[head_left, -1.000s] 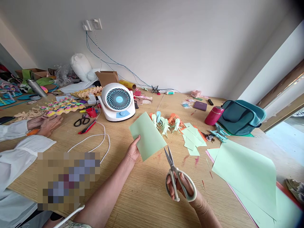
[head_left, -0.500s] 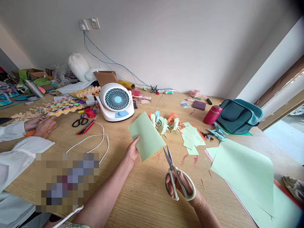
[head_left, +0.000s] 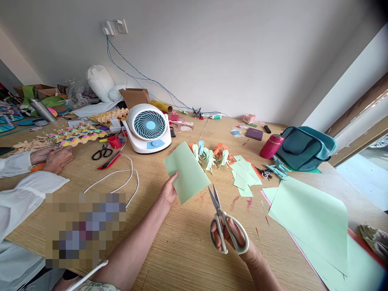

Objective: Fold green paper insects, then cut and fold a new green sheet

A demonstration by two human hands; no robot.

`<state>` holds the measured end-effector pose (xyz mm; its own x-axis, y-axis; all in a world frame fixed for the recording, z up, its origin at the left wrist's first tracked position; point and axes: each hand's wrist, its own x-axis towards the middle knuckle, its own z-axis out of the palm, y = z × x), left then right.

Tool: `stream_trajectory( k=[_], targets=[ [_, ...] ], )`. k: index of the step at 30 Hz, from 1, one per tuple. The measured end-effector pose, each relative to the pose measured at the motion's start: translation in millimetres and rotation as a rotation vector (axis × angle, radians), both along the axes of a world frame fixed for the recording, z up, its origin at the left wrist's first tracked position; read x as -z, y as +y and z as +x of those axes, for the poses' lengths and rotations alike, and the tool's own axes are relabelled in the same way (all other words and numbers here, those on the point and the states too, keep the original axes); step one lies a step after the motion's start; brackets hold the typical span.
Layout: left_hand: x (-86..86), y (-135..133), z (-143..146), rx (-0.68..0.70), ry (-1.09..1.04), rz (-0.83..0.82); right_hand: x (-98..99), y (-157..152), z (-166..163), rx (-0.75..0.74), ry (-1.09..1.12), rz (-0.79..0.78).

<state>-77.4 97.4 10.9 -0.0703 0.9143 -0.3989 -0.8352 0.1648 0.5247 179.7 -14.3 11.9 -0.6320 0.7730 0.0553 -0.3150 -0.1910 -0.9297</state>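
Observation:
My left hand (head_left: pixel 169 189) grips a light green sheet of paper (head_left: pixel 186 171) by its lower left edge, thumb on top. The sheet is tilted above the table. In my right hand (head_left: pixel 232 236) is a pair of scissors (head_left: pixel 218 212) with pale handles, fingers through the loops. The blades are slightly apart and point up, close to the paper's right corner. Beyond the sheet lie curled green paper cutouts (head_left: pixel 209 159) and orange ones (head_left: pixel 220 149). Several small green paper pieces (head_left: pixel 244 173) lie to their right.
Large green sheets (head_left: pixel 312 222) are stacked at the right. A teal bag (head_left: pixel 306 147) and a pink bottle (head_left: pixel 272 146) stand behind them. A white fan (head_left: pixel 150 129) stands left of centre. At far left rest another person's hands (head_left: pixel 57 157); black scissors (head_left: pixel 102 152) lie nearby.

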Motion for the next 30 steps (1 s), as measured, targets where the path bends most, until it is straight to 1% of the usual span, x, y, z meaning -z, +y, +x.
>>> stream_trajectory(
  k=[8, 18, 27, 30],
  targets=[
    [2.0, -0.1, -0.8, 0.001, 0.025, -0.001, -2.8, 0.8, -0.7, 0.011, -0.005, -0.018],
    [0.7, 0.1, 0.0, -0.022, 0.026, -0.018, 10.0, 1.3, 0.3, -0.011, 0.017, -0.055],
    [3.2, 0.1, -1.7, 0.015, 0.019, 0.0, 6.8, 0.5, -0.2, -0.002, 0.015, -0.058],
    [3.2, 0.2, -1.6, 0.001, 0.022, -0.006, 5.6, 0.5, -0.2, -0.005, 0.016, -0.042]
  ],
)
